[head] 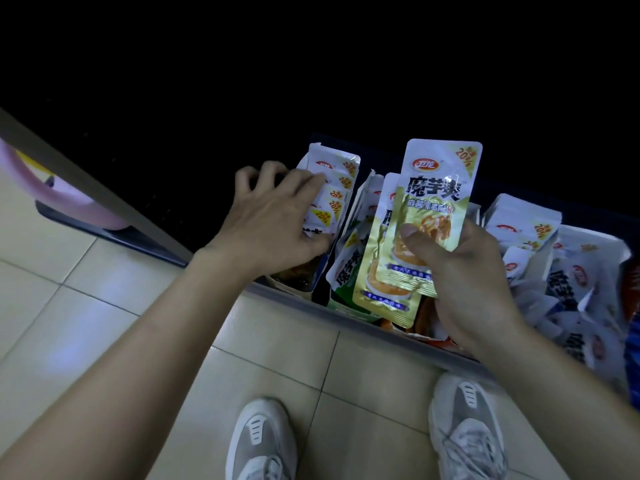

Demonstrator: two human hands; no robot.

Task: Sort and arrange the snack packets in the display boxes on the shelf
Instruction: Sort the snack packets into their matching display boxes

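My right hand (464, 285) grips two pale green and gold snack packets (433, 202), fanned and held upright above the shelf's front edge, thumb on the front one. My left hand (273, 220) reaches into the left display box, its fingers spread over a row of white packets (332, 195) that stand on edge; I cannot tell whether it grips one. Between the hands, more green packets (346, 268) lean in the middle box. At the right, white packets (523, 230) fill another box.
The low shelf's grey front edge (346, 317) runs diagonally from left to lower right. Behind the boxes the shelf is dark. Beige tiled floor (104, 289) lies below, with my two grey-white sneakers (263, 441) close to the shelf. A pink item (69, 195) sits at the left.
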